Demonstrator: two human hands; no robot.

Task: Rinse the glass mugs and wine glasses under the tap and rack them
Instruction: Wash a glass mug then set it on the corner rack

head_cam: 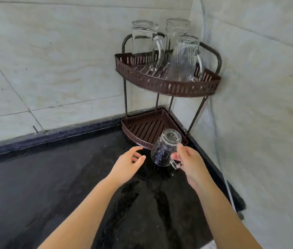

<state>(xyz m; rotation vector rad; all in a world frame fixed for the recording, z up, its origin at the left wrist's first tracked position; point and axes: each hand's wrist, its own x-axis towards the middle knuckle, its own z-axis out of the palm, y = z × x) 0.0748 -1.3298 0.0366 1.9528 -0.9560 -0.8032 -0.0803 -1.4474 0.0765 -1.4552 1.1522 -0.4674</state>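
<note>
We see three mugs (144, 44) upside down on the rack's (167, 85) top tier. Our right hand (189, 161) grips a fourth mug (165, 148) by its handle above the wet black worktop (52, 177); left hand (126, 163) fingers relaxed.

A black speckled countertop (52, 186) runs beneath both hands, wet and streaked with water just below the right hand (189, 161). Beyond the fingertips, in the corner where the two tiled walls meet, a brown two-tier corner rack (169, 87) stands on the counter. Its lower tray (142, 126) (slotted, with nothing resting in it) sits just ahead of the left hand (127, 164). Its upper tray, well above both hands, carries three tall glass mugs (185, 59) standing upside down, handles turned to the right.
</note>
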